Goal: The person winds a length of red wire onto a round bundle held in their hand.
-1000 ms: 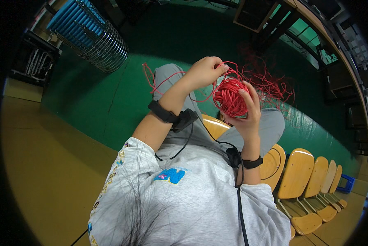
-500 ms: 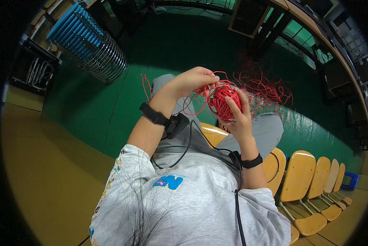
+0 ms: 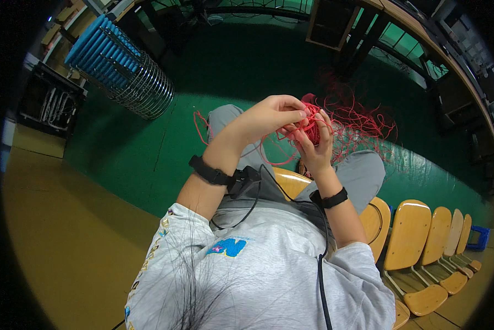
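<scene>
A ball of red cord (image 3: 312,131) is held up above my lap, partly covered by my fingers. My right hand (image 3: 317,149) grips it from the near right side, fingers wrapped round it. Against its left side, my left hand (image 3: 282,114) has thumb and fingers closed on red cord. Loose loops of cord (image 3: 277,163) hang below my left hand. Another stretch of cord (image 3: 200,125) shows left of my left forearm, by my knee. On the floor beyond the ball spreads a loose tangle of red cord (image 3: 368,124).
Blue-topped stools (image 3: 106,55) stand stacked at the far left on the green floor (image 3: 214,66). Wooden chairs (image 3: 409,234) line up at the right, with a blue plastic crate or stool (image 3: 479,238) behind them. A long desk (image 3: 423,38) curves along the far right. Black cables (image 3: 319,275) run over my shirt.
My left hand has moved right, from pinching strands beside the ball to lying against it. The ball has risen slightly and sits deeper between both hands. The view has shifted a little.
</scene>
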The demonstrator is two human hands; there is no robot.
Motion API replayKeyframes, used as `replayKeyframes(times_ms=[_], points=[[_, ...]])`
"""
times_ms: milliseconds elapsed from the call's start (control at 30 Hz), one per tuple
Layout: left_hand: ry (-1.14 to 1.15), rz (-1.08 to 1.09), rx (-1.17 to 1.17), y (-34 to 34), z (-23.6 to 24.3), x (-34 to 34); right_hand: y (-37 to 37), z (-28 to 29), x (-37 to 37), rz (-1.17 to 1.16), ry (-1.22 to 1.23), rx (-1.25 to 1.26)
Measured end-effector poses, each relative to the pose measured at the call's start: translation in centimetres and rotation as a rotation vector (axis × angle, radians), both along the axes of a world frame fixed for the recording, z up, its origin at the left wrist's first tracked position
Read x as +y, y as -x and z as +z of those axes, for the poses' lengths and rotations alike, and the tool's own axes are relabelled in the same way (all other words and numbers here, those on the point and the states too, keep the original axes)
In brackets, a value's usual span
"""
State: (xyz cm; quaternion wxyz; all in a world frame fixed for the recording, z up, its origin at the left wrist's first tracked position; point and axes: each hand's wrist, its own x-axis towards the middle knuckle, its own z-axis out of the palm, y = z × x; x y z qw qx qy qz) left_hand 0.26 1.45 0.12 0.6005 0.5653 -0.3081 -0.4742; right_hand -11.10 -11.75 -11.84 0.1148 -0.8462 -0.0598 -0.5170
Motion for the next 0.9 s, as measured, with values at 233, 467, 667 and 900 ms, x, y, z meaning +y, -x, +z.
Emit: replayKeyframes(times_ms=[233,467,667,900], points=[[0.004,0.147,-0.557,1.3,1.0,0.7,-1.3,2.2,-0.2,-0.040,-0.015,-0.065],[0.165,0.289,-0.813,1.3,2.2,1.2,-1.8,4.4,0.8,-0.014,-0.101,-0.111],[0.214,0.453,-0.929,1.8,2.5,0.9,-1.7,5.3,1.3,-0.086,0.041,-0.127],[0.294,0.305,-0.878,3.8,4.3,1.3,-2.4,6.0,1.0,-0.155,0.066,-0.200]])
